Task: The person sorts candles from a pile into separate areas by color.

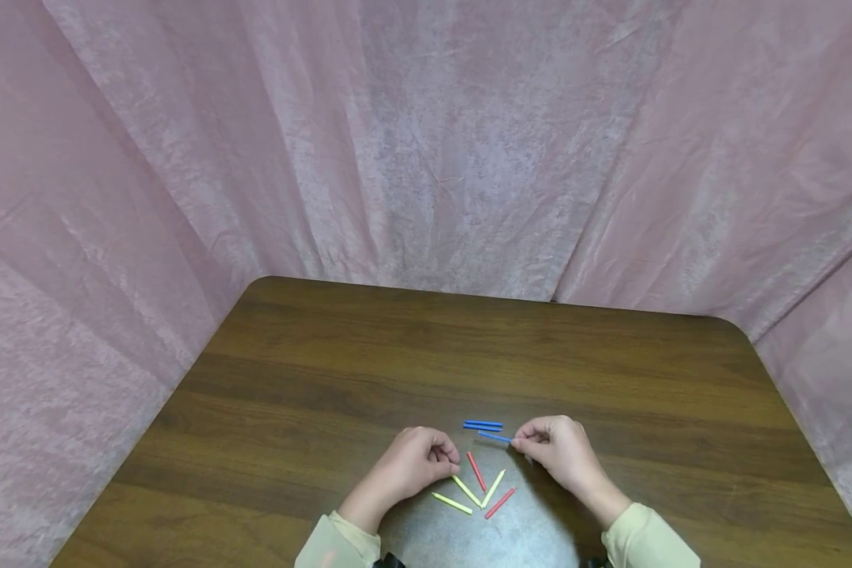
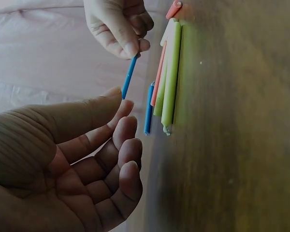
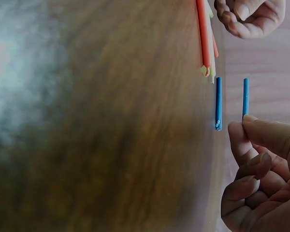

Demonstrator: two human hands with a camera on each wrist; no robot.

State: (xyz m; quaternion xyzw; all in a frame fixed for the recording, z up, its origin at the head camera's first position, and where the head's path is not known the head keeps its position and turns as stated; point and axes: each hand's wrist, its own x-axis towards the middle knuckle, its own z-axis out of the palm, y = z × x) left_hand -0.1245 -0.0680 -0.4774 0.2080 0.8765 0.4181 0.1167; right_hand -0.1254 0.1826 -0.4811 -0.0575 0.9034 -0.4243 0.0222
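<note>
Between its thumb and forefinger, my right hand pinches one end of a thin blue candle, lifted off the table and pointing left. Two more blue candles lie side by side just beyond it. My left hand hovers left of the group, fingers loosely bent and nothing between them; in the left wrist view its thumb overlaps the far end of the lifted candle. Nearest to it is a yellow candle, beside another yellow candle and a third yellow candle. A red candle and a second red candle lie among them.
The brown wooden table reaches back to a pink curtain, which also hangs along the left and right sides. A bright patch of reflected light falls on the near part of the tabletop.
</note>
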